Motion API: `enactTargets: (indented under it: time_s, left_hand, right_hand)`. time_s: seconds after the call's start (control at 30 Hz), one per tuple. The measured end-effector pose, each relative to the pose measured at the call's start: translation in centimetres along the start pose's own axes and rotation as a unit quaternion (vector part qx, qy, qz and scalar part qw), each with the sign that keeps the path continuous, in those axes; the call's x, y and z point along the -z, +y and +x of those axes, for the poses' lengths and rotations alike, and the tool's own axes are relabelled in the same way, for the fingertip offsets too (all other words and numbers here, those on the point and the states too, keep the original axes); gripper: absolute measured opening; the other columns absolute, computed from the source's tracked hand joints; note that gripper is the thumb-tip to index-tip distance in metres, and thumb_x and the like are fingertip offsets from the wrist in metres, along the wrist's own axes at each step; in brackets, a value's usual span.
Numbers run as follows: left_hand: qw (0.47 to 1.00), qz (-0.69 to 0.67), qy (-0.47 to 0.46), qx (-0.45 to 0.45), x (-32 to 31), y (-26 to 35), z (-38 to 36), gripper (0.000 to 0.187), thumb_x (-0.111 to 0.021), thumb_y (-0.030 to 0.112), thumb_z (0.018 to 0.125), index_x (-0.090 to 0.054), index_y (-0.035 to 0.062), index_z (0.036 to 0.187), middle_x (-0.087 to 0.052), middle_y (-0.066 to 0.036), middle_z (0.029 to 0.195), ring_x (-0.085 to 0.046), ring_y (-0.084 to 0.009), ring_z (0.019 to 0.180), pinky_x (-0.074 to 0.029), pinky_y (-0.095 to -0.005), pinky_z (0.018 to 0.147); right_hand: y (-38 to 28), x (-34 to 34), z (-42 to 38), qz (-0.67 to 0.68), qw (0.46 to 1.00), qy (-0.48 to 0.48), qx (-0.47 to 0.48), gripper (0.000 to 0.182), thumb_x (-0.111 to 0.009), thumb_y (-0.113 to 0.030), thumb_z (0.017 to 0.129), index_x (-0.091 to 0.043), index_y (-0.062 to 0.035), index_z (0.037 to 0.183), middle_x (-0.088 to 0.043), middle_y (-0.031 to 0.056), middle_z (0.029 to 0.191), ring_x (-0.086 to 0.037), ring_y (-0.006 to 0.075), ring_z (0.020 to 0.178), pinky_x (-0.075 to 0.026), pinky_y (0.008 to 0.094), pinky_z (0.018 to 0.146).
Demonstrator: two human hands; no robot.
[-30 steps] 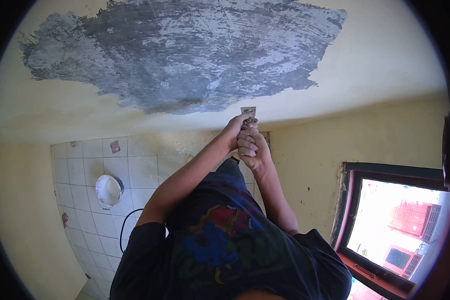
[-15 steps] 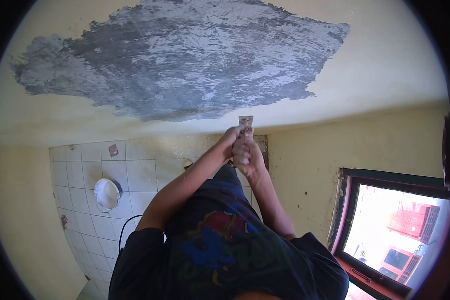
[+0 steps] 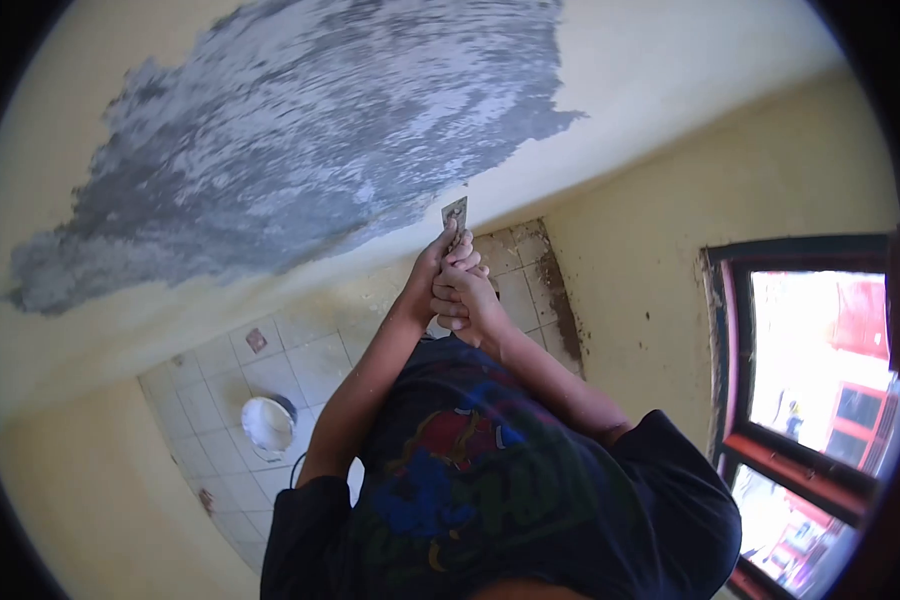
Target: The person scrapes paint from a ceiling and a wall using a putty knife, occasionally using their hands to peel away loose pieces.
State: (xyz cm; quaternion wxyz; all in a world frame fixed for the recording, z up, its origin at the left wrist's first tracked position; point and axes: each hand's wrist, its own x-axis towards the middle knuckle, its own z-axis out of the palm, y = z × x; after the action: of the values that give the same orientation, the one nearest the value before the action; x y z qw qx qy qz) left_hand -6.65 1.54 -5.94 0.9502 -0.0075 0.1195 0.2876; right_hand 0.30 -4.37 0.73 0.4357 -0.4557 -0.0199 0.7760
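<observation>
A small scraper with a flat metal blade (image 3: 454, 209) points up at the wall, close to the lower right edge of a rough grey patch (image 3: 340, 130). My left hand (image 3: 438, 262) is closed round its handle, the thumb lying up along it near the blade. Just below, my right hand (image 3: 463, 300) is wrapped over the lower end of the grip and against my left hand. Most of the handle is hidden by the fingers. Pale yellow paint (image 3: 630, 70) surrounds the scraped patch.
On the white tiled floor (image 3: 315, 362) stands a bucket (image 3: 269, 424) with whitish stuff in it. A dark cable runs beside my left sleeve. To the right, a window with a dark and reddish frame (image 3: 805, 468) is set in the yellow side wall (image 3: 630, 300).
My view has turned, so the wall and patch look tilted. Both hands and the scraper appear higher and further left, nearer the patch edge. The two-handed grip stays.
</observation>
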Motion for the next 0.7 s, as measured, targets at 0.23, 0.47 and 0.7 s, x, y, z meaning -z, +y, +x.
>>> enactTargets:
  time_s: [0.23,0.47,0.7]
  left_hand:
    - [0.998,0.051,0.029,-0.014,4.7,2.1,1.7,0.043,-0.040,0.044,0.096,-0.046,0.0129,0.067,-0.039,0.006,0.051,-0.044,-0.0091,0.049,-0.044,-0.0264,0.060]
    - [0.995,0.095,0.012,-0.018,1.0,1.3,0.7,0.039,-0.042,0.043,0.095,-0.057,0.0117,0.078,-0.041,0.006,0.052,-0.044,-0.0096,0.049,-0.046,-0.0269,0.066]
    - [0.960,0.179,0.213,0.001,7.6,2.4,6.1,0.025,-0.058,0.038,0.088,-0.059,0.0131,0.087,-0.058,-0.002,0.067,-0.058,-0.0203,0.061,-0.051,-0.0359,0.066]
  right_hand:
    - [1.4,2.1,6.2,0.073,0.997,-0.039,-0.002,0.018,-0.047,-0.008,0.081,-0.034,-0.0182,0.074,-0.033,-0.0046,0.057,-0.029,0.0060,0.040,-0.019,0.0226,0.035]
    - [2.1,4.0,2.0,0.025,0.999,-0.027,0.000,0.014,-0.045,-0.007,0.083,-0.036,-0.0182,0.082,-0.034,-0.0036,0.057,-0.028,0.0068,0.037,-0.021,0.0243,0.032]
    - [-0.8,6.5,8.3,0.290,0.940,-0.180,-0.026,0.023,-0.042,-0.021,0.094,-0.042,-0.0154,0.072,-0.036,-0.0053,0.054,-0.032,0.0054,0.036,-0.023,0.0190,0.028]
